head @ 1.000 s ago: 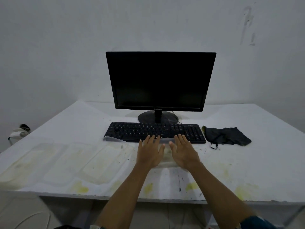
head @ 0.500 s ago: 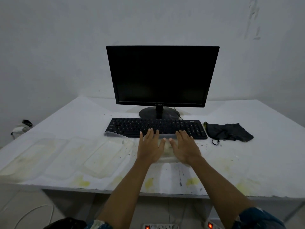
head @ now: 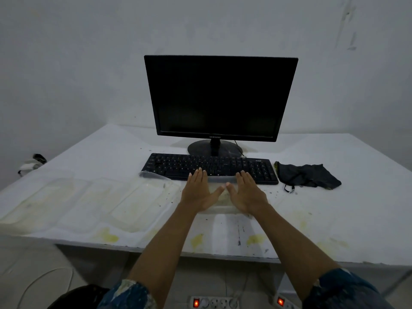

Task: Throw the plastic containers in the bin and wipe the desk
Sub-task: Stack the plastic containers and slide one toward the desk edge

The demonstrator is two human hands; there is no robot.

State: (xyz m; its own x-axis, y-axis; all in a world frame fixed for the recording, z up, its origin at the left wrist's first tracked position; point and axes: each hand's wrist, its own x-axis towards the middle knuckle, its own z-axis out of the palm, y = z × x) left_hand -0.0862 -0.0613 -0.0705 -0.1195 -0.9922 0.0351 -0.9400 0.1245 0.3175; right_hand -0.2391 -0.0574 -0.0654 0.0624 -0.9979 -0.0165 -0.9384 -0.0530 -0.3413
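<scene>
The fingers (head: 197,176) of both hands are straight and spread, gripping nothing. The left hand (head: 198,192) and right hand (head: 247,194) lie palm down side by side, thumbs almost meeting. Directly beneath them, just in front of the keyboard (head: 209,167), lies a clear plastic container (head: 220,199). I cannot tell whether the palms press on it or hover just above. Its outline is faint, so its long axis is unclear, but each hand sits toward one side of it, which suits a two-handed lift. The other containers (head: 138,204) run in a row leftward along the stained surface (head: 334,215), nearer the left hand. The dark cloth (head: 307,176) lies to the right, nearer the right hand. No bin is in view.
</scene>
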